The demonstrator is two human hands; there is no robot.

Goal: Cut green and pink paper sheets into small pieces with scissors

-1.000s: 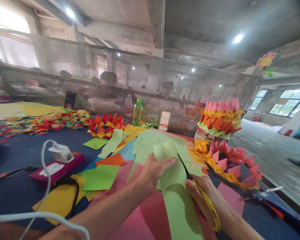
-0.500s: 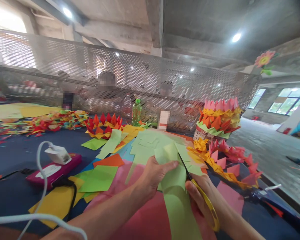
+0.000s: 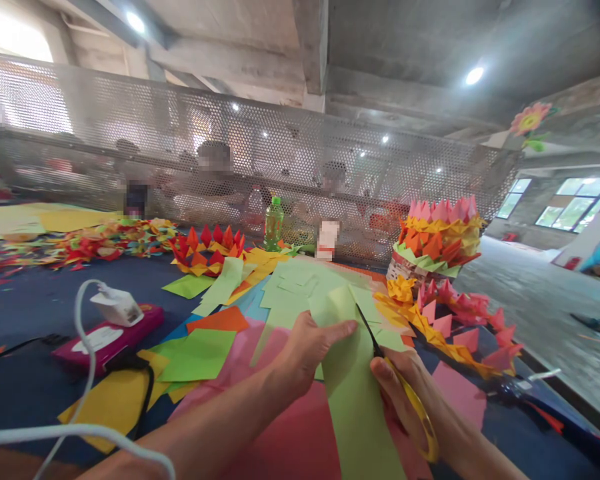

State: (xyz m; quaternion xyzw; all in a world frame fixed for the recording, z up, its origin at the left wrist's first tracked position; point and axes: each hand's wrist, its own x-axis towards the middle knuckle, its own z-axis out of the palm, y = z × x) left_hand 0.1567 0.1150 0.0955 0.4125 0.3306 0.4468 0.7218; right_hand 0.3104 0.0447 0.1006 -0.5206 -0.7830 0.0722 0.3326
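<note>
My left hand (image 3: 310,343) pinches a long pale green paper sheet (image 3: 353,393) between thumb and fingers, the thumb lying across its face. In my right hand (image 3: 405,380) is a pair of scissors (image 3: 411,400) with yellow handles and dark blades. The blades lie along the right side of the sheet, pointing up and away from me. Under the sheet spreads red-pink paper (image 3: 285,433). More pale green pieces (image 3: 295,280) lie just beyond my hands, and a bright green square (image 3: 197,357) sits left of my left hand.
A magenta power strip (image 3: 153,320) with a white charger (image 3: 116,307) and cables lies left. Behind stand a red paper ring (image 3: 207,250), a green bottle (image 3: 274,223) and a perforated metal screen (image 3: 280,153). Folded paper tiers (image 3: 437,233) and a pink-orange chain (image 3: 467,340) are right.
Almost nothing differs. Both hands, the scissors and the sheet keep nearly the same place; the lower part of the sheet looks flatter, with its shading changed.
</note>
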